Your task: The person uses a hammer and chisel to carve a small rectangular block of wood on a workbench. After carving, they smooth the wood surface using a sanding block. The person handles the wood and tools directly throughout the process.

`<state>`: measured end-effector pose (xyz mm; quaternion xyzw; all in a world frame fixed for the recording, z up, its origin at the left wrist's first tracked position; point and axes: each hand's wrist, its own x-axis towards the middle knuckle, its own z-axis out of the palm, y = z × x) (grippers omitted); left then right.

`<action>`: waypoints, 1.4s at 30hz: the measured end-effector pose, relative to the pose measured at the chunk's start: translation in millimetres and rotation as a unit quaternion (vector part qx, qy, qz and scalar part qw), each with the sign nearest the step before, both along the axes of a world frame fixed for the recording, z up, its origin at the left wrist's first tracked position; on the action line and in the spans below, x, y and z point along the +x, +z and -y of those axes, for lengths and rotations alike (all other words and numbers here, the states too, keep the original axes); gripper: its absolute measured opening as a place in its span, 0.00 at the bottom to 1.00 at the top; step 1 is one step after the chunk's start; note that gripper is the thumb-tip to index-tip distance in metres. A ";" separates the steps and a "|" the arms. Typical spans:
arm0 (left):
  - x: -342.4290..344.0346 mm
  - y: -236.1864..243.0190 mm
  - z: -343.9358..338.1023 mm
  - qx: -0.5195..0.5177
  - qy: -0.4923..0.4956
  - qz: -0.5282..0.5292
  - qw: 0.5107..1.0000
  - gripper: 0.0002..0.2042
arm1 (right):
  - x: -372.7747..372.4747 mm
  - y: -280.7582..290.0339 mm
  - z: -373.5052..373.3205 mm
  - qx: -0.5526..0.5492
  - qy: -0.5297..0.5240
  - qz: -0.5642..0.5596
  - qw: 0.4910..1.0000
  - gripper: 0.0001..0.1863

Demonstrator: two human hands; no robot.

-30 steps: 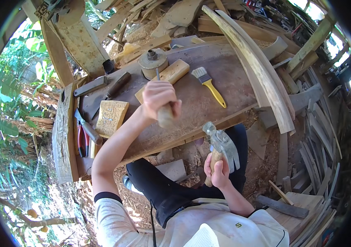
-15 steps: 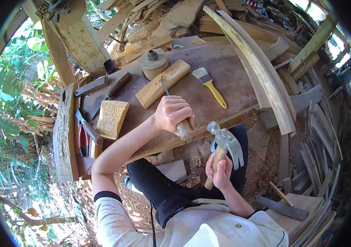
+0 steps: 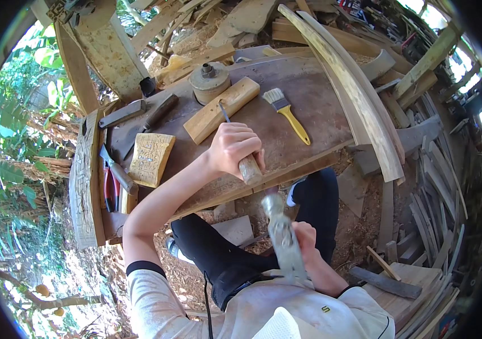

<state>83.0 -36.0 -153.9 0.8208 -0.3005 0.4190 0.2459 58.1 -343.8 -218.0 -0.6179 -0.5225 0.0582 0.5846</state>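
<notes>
Across the brown workbench [image 3: 320, 104]: a wooden block [image 3: 204, 125], a claw hammer [image 3: 283, 240] and a wood-handled chisel [image 3: 250, 169], both hands full.

Along the bench's right side arches a long, pale curved plank [image 3: 349, 85]; the block lies slantwise toward the middle, beside a round piece topped with a metal nut [image 3: 209, 83]. The hammer, blurred, has its striking face near the chisel's butt, a gap showing between them; the right hand [image 3: 305, 236] is curled behind its head, closed about the mostly hidden handle. The chisel's blade reaches a dark notch in the block's upper face, the left hand [image 3: 234, 148] wrapped firmly round its handle. Right of the block lies a yellow-handled paintbrush [image 3: 293, 121]; left, a carved wooden slab [image 3: 151, 160], then red-handled pliers [image 3: 111, 189].
</notes>
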 end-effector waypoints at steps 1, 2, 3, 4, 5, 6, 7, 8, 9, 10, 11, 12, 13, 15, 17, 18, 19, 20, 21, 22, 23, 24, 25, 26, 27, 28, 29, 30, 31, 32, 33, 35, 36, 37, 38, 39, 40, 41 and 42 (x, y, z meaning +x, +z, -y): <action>-0.2 1.8 -0.2 -0.004 0.006 0.000 1.000 0.15 | -1.9 9.1 -3.2 0.020 0.019 0.011 1.000 0.21; -0.5 3.2 0.6 -0.005 0.006 -0.003 1.000 0.14 | -3.2 16.4 -5.3 0.039 0.039 0.022 0.998 0.21; -0.7 4.3 2.3 -0.006 0.007 -0.006 1.000 0.14 | -3.3 20.8 -5.9 0.052 0.051 0.033 0.997 0.22; -0.6 3.9 3.3 -0.008 0.008 -0.008 1.000 0.14 | -4.2 24.0 -6.8 0.045 0.058 0.034 0.997 0.22; -0.4 3.8 3.3 -0.008 0.003 -0.010 1.000 0.14 | -5.3 26.5 -8.2 0.038 0.064 0.035 0.997 0.22; -0.1 3.7 3.2 -0.008 -0.002 -0.011 1.000 0.14 | -5.8 27.8 -9.0 0.032 0.070 0.036 0.996 0.22; 0.3 4.1 3.0 -0.007 -0.007 -0.013 1.000 0.14 | -6.0 25.3 -8.5 0.023 0.079 0.022 0.996 0.22; 1.2 4.2 3.5 -0.011 -0.014 -0.001 1.000 0.13 | -6.9 23.3 -8.7 0.024 0.075 0.023 0.997 0.22; 2.5 4.3 4.5 -0.014 -0.021 0.011 1.000 0.12 | -7.8 21.5 -9.0 0.024 0.071 0.023 0.997 0.22; 2.7 4.2 4.5 -0.020 -0.027 0.022 0.999 0.12 | -8.4 20.6 -9.3 0.024 0.068 0.023 0.997 0.22; 2.7 4.5 2.9 -0.017 -0.034 0.020 0.999 0.12 | -8.4 19.8 -9.3 0.025 0.069 0.022 0.997 0.23; 2.9 5.2 0.4 -0.015 -0.041 0.017 0.999 0.12 | -8.4 19.3 -9.3 0.026 0.070 0.021 0.997 0.23; 3.5 5.8 -0.4 -0.013 -0.049 0.014 0.999 0.12 | -8.2 19.2 -9.1 0.027 0.069 0.021 0.997 0.23; 3.3 6.0 0.1 -0.016 -0.044 0.018 0.999 0.12 | -8.7 20.6 -9.6 0.030 0.059 0.023 0.998 0.23; 1.8 5.5 0.1 -0.019 -0.035 0.015 0.999 0.13 | -8.7 20.2 -9.1 0.028 0.053 0.024 0.998 0.24; 1.1 5.2 0.3 -0.021 -0.029 0.012 0.999 0.14 | -8.2 17.8 -7.5 0.025 0.051 0.025 0.998 0.24; 0.3 4.3 0.0 -0.022 -0.022 0.007 0.999 0.15 | -8.2 16.9 -7.0 0.021 0.050 0.024 0.998 0.24; 0.1 3.7 -0.9 -0.026 -0.022 0.012 0.999 0.15 | -8.3 16.4 -7.0 0.021 0.051 0.024 0.998 0.24; 0.4 3.3 -2.0 -0.029 -0.022 0.017 0.999 0.15 | -8.3 16.4 -7.2 0.021 0.052 0.024 0.998 0.25; 0.8 3.3 -2.5 -0.033 -0.023 0.022 0.999 0.15 | -8.2 16.5 -7.5 0.021 0.053 0.023 0.998 0.25; 1.1 2.9 -2.3 -0.034 -0.023 0.022 0.999 0.15 | -8.2 15.8 -7.4 0.020 0.055 0.022 0.998 0.25; 1.3 2.6 -1.8 -0.035 -0.024 0.022 0.999 0.15 | -8.2 14.8 -7.2 0.020 0.058 0.021 0.998 0.25; 1.5 2.7 -1.0 -0.036 -0.025 0.022 0.999 0.15 | -8.6 14.3 -7.0 0.020 0.059 0.019 0.998 0.25; 1.5 2.9 -0.6 -0.036 -0.028 0.019 0.999 0.15 | -9.2 14.6 -6.8 0.018 0.059 0.017 0.998 0.25; 1.4 3.3 -0.3 -0.037 -0.032 0.017 0.999 0.15 | -9.8 15.6 -6.9 0.017 0.060 0.015 0.998 0.25; 1.1 4.7 0.1 -0.038 -0.034 0.015 0.999 0.14 | -10.0 17.6 -7.2 0.016 0.061 0.014 0.998 0.24; 1.5 6.1 0.6 -0.040 -0.036 0.017 0.998 0.13 | -9.9 20.2 -7.5 0.014 0.061 0.017 0.998 0.25; 2.5 7.6 1.1 -0.043 -0.038 0.019 0.998 0.13 | -9.8 23.3 -7.8 0.012 0.062 0.020 0.998 0.25; 3.0 7.9 0.9 -0.045 -0.040 0.021 0.998 0.12 | -9.9 25.8 -8.1 0.011 0.062 0.023 0.998 0.25; 2.3 8.2 0.2 -0.046 -0.031 0.014 0.998 0.12 | -10.4 27.3 -8.1 0.027 0.071 0.029 0.997 0.26; 0.9 8.5 -1.1 -0.046 -0.023 0.006 0.999 0.13 | -10.9 28.6 -8.1 0.043 0.079 0.036 0.995 0.26; 1.0 8.7 -1.9 -0.049 -0.018 -0.003 0.999 0.14 | -11.7 32.1 -10.9 0.090 0.101 0.042 0.990 0.28; 1.3 8.7 -1.8 -0.051 -0.021 -0.005 0.998 0.14 | -8.3 32.2 -13.5 0.089 0.090 0.061 0.990 0.28; 1.5 8.8 -1.6 -0.053 -0.024 -0.007 0.998 0.14 | -3.6 30.9 -16.7 0.088 0.079 0.080 0.990 0.29; 1.5 8.9 -1.3 -0.053 -0.022 -0.006 0.998 0.14 | -1.1 28.6 -18.2 0.087 0.068 0.099 0.989 0.29; 1.7 8.5 -2.1 -0.053 -0.019 -0.004 0.998 0.14 | -2.0 25.3 -17.9 0.014 0.020 0.076 0.997 0.27; 1.0 7.8 -3.2 -0.051 -0.016 -0.003 0.999 0.14 | -2.3 29.0 -20.8 -0.009 -0.005 0.068 0.998 0.26; 0.8 6.8 -3.9 -0.048 -0.014 -0.003 0.999 0.14 | -2.4 35.6 -24.7 -0.031 -0.030 0.060 0.997 0.24; 0.7 5.8 -4.6 -0.045 -0.013 -0.004 0.999 0.14 | -2.3 39.2 -27.1 -0.054 -0.055 0.053 0.996 0.22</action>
